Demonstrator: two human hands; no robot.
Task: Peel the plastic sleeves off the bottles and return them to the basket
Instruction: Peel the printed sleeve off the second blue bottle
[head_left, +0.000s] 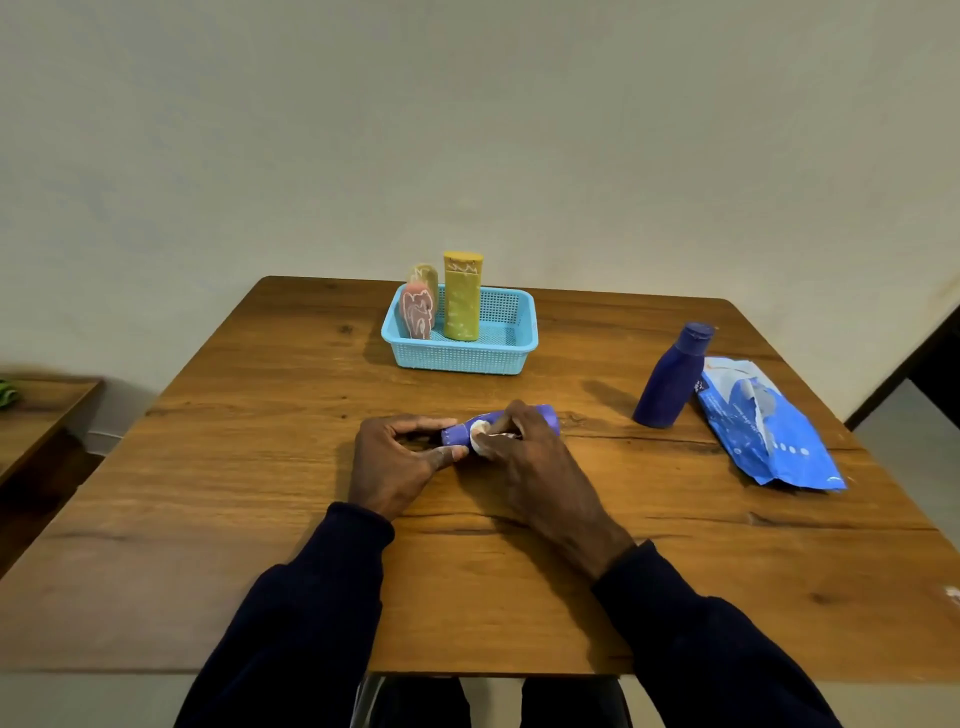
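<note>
Purple bottle (460, 433): lies between both hands, long axis left-right.
Right hand (537, 460): curled over its body, fingertips at a whitish patch, probably the sleeve edge.
Left hand (397, 460): thumb and fingers pinch the bottle's left end.
Peel: likely along the axis, rightward.
Basket (511, 355): beyond the grip, holding yellow bottle (461, 301), pink bottle (417, 313) and pale bottle (425, 271), all upright.
Dark blue bottle (670, 379): stands well to the right, outside the basket.

Dim, warm indoor light from the right; soft shadows fell left of basket (457, 358) and blue bottle (667, 384). Table (260, 467) edges bowed by wide-angle lens; detail slightly soft.
</note>
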